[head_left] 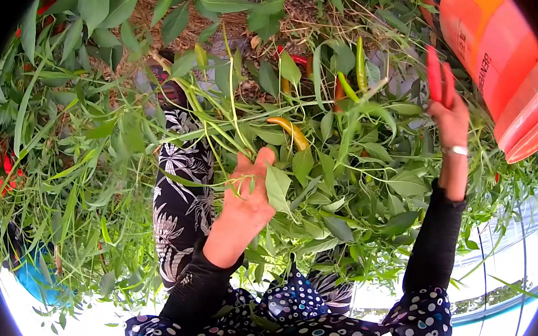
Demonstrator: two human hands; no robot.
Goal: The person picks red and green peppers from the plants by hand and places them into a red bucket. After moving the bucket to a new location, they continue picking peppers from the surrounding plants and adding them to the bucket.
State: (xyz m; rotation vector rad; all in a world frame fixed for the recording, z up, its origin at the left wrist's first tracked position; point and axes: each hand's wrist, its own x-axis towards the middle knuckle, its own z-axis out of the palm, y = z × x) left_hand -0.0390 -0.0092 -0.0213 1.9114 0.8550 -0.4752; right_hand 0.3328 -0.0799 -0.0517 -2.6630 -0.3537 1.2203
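My left hand [249,195] is closed around green stems [236,141] of a pepper plant, at the centre of the view. Just above it hangs an orange-yellow chili [291,132] among the leaves. My right hand [451,119] is raised at the right, its fingers wrapped round red chilies [440,77] that point upward. A green chili [361,65] and another green chili [347,87] hang between my hands. Farther back, a red chili [295,59] shows partly behind leaves.
A large orange-red container or sack [501,66] stands at the upper right, close to my right hand. Dense foliage surrounds both hands. More red chilies [7,166] lie at the far left, with a blue object [39,276] below them. Thin dark lines run at the lower right.
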